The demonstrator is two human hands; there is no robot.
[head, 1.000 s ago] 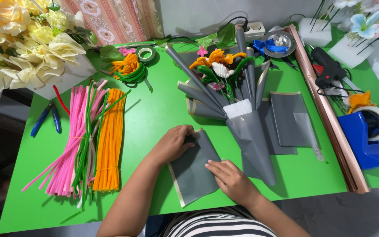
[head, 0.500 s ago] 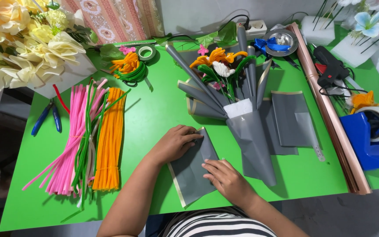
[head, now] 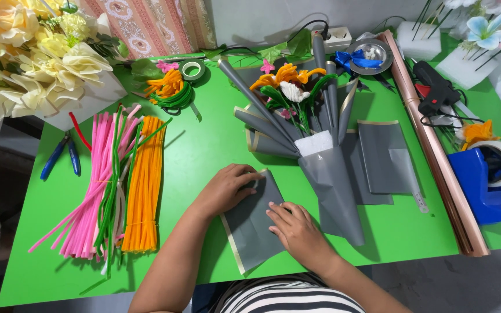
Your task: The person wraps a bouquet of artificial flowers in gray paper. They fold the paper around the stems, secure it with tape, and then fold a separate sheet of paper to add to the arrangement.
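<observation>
Closest to the person, both forearms come up from the near edge of the green table (head: 204, 156) and meet over a grey sheet of wrapping paper (head: 250, 232), which lies flat at the near middle of the table, just to the near-left of the grey bouquet cone (head: 334, 188). The left hand (head: 227, 188) rests palm down on the upper left corner of this sheet; its fingers are bent and curl over the top edge, pinching or pressing the paper there. The right hand (head: 297, 229) lies on the right side of the same sheet, wrist turned inward, fingers stretched and a little spread, pressing the paper flat and not closed around anything. The two hands are near each other but apart.

Left of the sheet lie bundles of pipe cleaners: orange ones (head: 143, 185) nearest, then green and pink ones (head: 91, 197). Further left of them is a pair of blue-handled pliers (head: 59, 155).

Just right of the sheet the bouquet cone stands out, with orange and white handmade flowers (head: 288, 81) at its far end. Right of the cone lie more grey sheets (head: 387, 153), then a long copper-coloured roll (head: 436, 150), and beyond it a blue tape dispenser (head: 488, 177).

Far from the cone are a ring of green tape (head: 192, 71), a black glue gun (head: 433, 93) and, at the far left corner, a box of pale yellow flowers (head: 36, 58).
</observation>
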